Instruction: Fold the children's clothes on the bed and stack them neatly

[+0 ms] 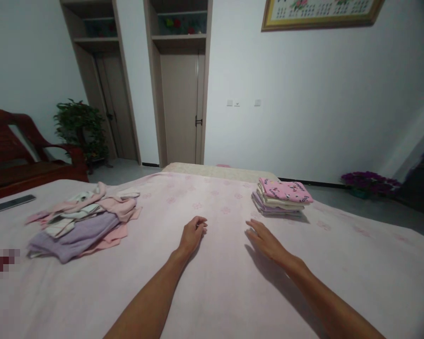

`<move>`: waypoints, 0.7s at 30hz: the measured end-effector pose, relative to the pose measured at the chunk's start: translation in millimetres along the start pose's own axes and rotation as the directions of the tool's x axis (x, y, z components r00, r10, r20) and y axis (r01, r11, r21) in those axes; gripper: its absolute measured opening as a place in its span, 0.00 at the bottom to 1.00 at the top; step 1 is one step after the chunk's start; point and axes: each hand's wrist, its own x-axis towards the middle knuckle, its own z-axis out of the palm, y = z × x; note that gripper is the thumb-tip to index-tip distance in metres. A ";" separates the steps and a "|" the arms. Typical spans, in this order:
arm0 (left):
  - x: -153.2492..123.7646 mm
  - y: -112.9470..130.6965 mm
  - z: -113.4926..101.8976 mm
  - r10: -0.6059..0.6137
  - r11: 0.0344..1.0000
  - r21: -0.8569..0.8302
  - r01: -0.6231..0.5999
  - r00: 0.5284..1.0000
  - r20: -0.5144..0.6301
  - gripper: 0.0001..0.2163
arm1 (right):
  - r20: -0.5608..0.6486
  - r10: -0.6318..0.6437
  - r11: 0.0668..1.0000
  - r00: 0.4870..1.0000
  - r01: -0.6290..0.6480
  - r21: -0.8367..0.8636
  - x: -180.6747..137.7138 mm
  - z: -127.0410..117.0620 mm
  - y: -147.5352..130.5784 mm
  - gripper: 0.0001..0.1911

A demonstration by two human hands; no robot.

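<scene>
My left hand (193, 234) hovers over or rests on the pink flowered bedspread (215, 282), fingers loosely curved and nothing in it. Across from it, my right hand (263, 239) has its fingers stretched toward the left, also holding nothing. Just beyond the right hand sits a neat stack of folded clothes (281, 197), with a bright pink printed piece on top and cream and lilac layers under it. To the left of my left hand lies a loose heap of clothes (88, 216) in lilac, pink and white.
A dark flat object (10, 205) lies at the bed's left edge. Beyond stand a wooden bench (28, 146), a leafy plant (79, 127) and closed doors (180, 103). Purple flowers (369, 181) stand on the floor at right. A blurred patch covers the lower left edge.
</scene>
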 end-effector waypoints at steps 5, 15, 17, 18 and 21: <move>0.7 -3.2 -38.1 0.046 0.990 0.138 -0.020 0.981 -0.188 0.14 | 0.134 0.021 0.956 0.991 0.019 -0.292 -55.5 20.8 3.5 0.31; 20.4 19.3 -241.1 0.175 0.778 0.594 0.203 0.838 -0.516 0.18 | 0.072 -0.117 0.814 0.991 0.137 -0.565 -69.6 27.2 -14.5 0.26; 21.3 20.5 -280.3 0.172 0.615 0.685 0.391 0.781 -0.600 0.18 | 0.062 -0.123 0.818 0.991 0.136 -0.559 -69.2 27.5 -14.4 0.26; 21.7 20.5 -297.6 0.155 0.571 0.689 0.447 0.765 -0.625 0.17 | 0.056 -0.127 0.821 0.990 0.136 -0.555 -69.1 27.6 -14.3 0.25; 22.6 20.0 -338.0 0.078 0.510 0.674 0.535 0.751 -0.656 0.13 | 0.036 -0.134 0.831 0.990 0.132 -0.540 -69.0 27.4 -14.4 0.25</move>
